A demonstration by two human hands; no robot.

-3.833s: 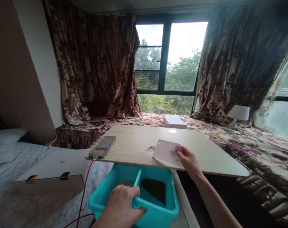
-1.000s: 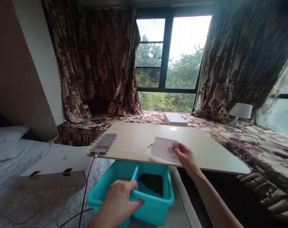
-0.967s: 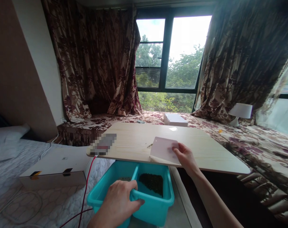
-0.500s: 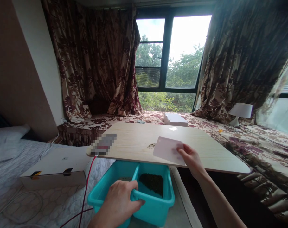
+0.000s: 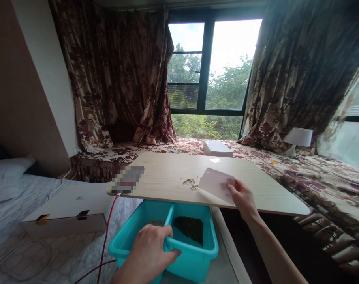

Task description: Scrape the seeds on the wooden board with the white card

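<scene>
I have the left hand (image 5: 152, 249) clamped on the near rim of the blue tub (image 5: 194, 263), by its middle wall (image 5: 169, 215). A dark heap (image 5: 188, 228) lies in the tub's right part. The right hand (image 5: 243, 198) pinches a thin, pale card (image 5: 215, 184) by its right edge. The card is tilted over the near side of the desk (image 5: 268, 191), just beside some little dark bits (image 5: 192, 182). From here I can't quite tell if its bottom edge touches the desk.
</scene>
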